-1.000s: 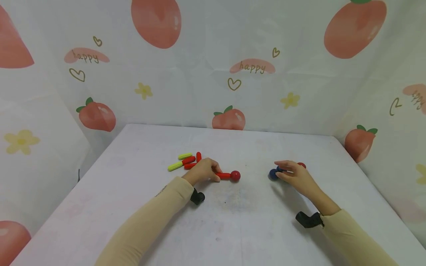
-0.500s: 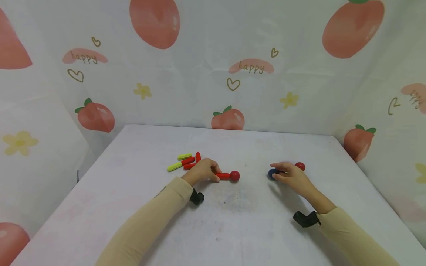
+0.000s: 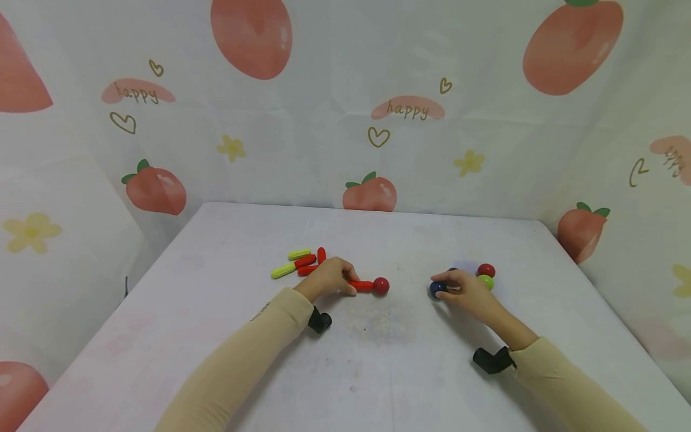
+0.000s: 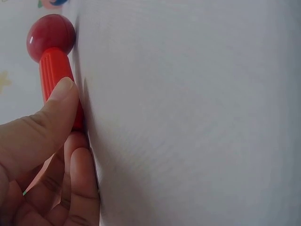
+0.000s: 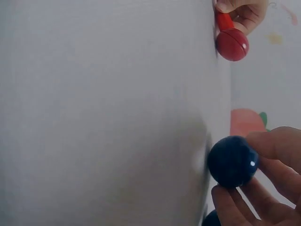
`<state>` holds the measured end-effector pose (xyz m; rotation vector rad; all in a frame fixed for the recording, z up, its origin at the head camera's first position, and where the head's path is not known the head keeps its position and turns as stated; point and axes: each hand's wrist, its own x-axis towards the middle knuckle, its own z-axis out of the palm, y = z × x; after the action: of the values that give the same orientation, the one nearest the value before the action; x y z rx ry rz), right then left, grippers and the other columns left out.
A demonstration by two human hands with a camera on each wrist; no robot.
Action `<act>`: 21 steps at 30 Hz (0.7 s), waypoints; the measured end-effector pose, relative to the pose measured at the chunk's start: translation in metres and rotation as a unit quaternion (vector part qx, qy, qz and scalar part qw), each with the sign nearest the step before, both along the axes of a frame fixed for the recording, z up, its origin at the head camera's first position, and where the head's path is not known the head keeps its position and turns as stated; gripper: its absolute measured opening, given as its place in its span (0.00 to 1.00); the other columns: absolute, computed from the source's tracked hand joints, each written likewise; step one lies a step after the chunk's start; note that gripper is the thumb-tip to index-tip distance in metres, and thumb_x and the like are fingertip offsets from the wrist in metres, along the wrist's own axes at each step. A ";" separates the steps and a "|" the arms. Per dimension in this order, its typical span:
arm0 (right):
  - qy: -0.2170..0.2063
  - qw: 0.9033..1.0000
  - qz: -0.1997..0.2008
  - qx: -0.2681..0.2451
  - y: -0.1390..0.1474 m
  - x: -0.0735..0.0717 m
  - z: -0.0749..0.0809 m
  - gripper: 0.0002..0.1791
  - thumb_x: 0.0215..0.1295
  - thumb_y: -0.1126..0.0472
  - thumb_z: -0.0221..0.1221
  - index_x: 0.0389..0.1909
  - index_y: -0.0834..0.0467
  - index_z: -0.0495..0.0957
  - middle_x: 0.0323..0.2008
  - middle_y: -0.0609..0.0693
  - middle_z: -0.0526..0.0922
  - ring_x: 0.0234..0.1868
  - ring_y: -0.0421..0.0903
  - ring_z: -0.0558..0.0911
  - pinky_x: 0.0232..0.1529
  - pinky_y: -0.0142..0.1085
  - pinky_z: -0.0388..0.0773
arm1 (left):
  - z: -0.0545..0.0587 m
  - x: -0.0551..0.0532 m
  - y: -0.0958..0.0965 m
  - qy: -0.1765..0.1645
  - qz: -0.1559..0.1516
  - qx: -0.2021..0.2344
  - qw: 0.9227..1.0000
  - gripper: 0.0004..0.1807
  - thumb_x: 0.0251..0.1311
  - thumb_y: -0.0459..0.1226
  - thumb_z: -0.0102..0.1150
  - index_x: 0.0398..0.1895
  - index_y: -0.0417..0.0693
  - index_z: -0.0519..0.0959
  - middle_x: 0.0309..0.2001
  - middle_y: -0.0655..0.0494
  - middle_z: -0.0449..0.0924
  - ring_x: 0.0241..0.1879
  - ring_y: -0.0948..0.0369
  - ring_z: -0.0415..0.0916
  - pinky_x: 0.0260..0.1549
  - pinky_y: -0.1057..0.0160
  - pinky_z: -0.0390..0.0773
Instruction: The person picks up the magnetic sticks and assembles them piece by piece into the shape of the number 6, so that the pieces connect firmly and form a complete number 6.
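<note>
My left hand (image 3: 330, 277) pinches a red ribbed stick (image 3: 362, 286) between thumb and fingers, low over the white table. At the stick's right end sits a dark red ball (image 3: 381, 286), touching it; in the left wrist view the ball (image 4: 51, 38) caps the stick (image 4: 55, 70). To the right, my right hand (image 3: 469, 294) holds a dark blue ball (image 3: 438, 289) by its fingertips. The right wrist view has this blue ball (image 5: 233, 161) between thumb and fingers, close to the tabletop. A second blue ball (image 5: 212, 219) lies behind, mostly hidden by the hand.
Beyond my left hand lie yellow sticks (image 3: 283, 270) and red sticks (image 3: 305, 261), several in all, some partly covered. Behind my right hand are a red ball (image 3: 486, 270) and a green ball (image 3: 487, 282). A patterned cloth (image 3: 302, 132) hangs behind the table (image 3: 388, 372).
My right hand has come down and slightly left, taking hold of a blue ball and moving it a little nearer. The green ball has come into sight. My left hand holds still.
</note>
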<state>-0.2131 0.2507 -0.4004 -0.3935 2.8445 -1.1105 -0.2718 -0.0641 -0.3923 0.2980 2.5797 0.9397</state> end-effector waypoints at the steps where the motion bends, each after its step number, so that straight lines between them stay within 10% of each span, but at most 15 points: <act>1: -0.005 1.000 0.002 0.001 -0.001 0.000 -0.001 0.19 0.66 0.67 0.65 0.56 0.67 0.80 0.54 0.66 0.83 0.57 0.65 0.83 0.55 0.51 0.83 | 0.000 0.000 0.000 0.002 -0.001 -0.002 1.000 0.07 0.55 0.34 0.75 0.36 0.49 0.87 0.36 0.55 0.84 0.40 0.60 0.74 0.43 0.65 0.74; 21: -0.026 1.000 0.010 0.005 -0.005 0.003 -0.002 0.20 0.66 0.67 0.65 0.58 0.66 0.80 0.57 0.68 0.80 0.59 0.67 0.81 0.57 0.53 0.82 | -0.002 -0.002 0.000 -0.002 -0.003 -0.002 1.000 0.07 0.56 0.34 0.75 0.37 0.50 0.87 0.36 0.55 0.84 0.41 0.60 0.74 0.44 0.64 0.74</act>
<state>-0.2101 0.2453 -0.4022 -0.3848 2.7938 -1.0869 -0.2737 -0.0643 -0.3938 0.3034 2.5742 0.9323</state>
